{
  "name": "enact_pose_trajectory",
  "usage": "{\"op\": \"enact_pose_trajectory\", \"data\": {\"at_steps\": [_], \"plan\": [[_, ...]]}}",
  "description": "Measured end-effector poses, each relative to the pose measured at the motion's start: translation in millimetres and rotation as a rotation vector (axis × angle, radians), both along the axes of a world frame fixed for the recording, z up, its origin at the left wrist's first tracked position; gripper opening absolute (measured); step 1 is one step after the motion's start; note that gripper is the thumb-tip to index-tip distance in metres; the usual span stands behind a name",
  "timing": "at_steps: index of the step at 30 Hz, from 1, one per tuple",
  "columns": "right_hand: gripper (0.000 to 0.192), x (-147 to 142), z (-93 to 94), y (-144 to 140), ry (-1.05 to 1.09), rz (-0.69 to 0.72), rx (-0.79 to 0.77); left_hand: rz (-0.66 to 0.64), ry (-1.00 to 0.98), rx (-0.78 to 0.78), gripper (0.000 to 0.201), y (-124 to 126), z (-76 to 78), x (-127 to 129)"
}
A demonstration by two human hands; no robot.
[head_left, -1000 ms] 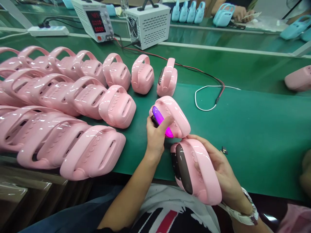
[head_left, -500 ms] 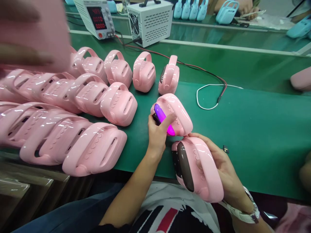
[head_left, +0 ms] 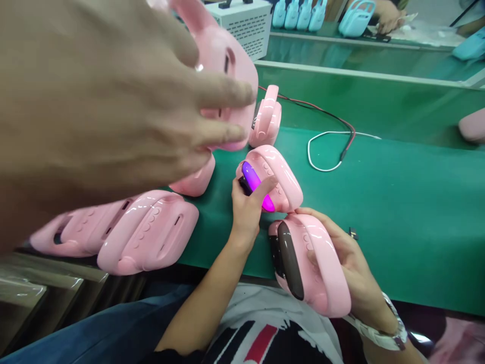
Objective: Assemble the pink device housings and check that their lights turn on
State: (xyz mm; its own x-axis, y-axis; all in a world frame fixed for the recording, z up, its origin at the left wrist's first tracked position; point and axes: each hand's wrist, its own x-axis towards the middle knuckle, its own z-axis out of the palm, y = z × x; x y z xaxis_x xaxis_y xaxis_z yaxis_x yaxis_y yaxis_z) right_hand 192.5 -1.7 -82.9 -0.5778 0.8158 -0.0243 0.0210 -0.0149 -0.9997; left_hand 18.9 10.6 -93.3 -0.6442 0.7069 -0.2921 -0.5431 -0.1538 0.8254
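One big change since a second ago: a co-worker's hand (head_left: pixel 94 96) had swung in close to the camera from the left, carrying a pink unit (head_left: pixel 223 76) and blocking most of the rows of pink units (head_left: pixel 147 230) I could see earlier on the green belt (head_left: pixel 397 212). I saw my own hands barely shifted. My left hand (head_left: pixel 246 215) stayed closed on the lit pink unit (head_left: pixel 273 177), thumb by its glowing purple panel (head_left: pixel 257 186), the unit resting on the belt mid-frame. My right hand (head_left: pixel 348 258) kept gripping the dark-faced pink unit (head_left: pixel 310 263), held at the belt's near edge, touching the lit one. I judged the check on these two was continuing undisturbed. White cable loop (head_left: pixel 322 151) lay unchanged beyond.
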Motion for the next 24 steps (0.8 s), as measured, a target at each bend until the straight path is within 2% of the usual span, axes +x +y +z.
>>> {"op": "enact_pose_trajectory", "data": {"at_steps": [10, 12, 15, 17, 19, 20, 22, 24], "plan": [[0.042, 0.5, -0.5, -1.3, 0.01, 0.01, -0.076, -0.018, 0.007, -0.033, 0.065, -1.7, -1.0, 1.0], [0.045, 6.4, -1.8, 5.8, -0.014, 0.065, -0.083, 0.008, 0.005, -0.016, 0.066, -1.5, 0.5, -0.3], [0.049, 13.8, 2.3, 31.4, -0.024, 0.138, -0.057, 0.066, -0.003, 0.019, 0.071, 0.3, 10.7, -2.3], [0.04, 10.6, 14.5, 54.5, 0.013, 0.028, 0.058, 0.075, 0.049, 0.031, 0.073, 2.9, 21.2, -2.0], [0.034, -1.3, 34.1, 75.7, 0.033, -0.115, 0.235, 0.048, 0.157, 0.023, 0.077, 7.4, 31.4, 0.4], [0.034, -9.3, 45.1, 84.3, 0.029, -0.14, 0.312, 0.023, 0.201, 0.02, 0.08, 10.8, 35.6, 2.1], [0.035, -25.6, 65.7, 97.0, 0.005, -0.095, 0.38, -0.03, 0.232, 0.033, 0.087, 20.1, 41.5, 6.0], [0.038, -36.7, 81.4, 106.2, -0.009, -0.029, 0.354, -0.053, 0.235, 0.064, 0.092, 32.0, 44.6, 9.0]]}}
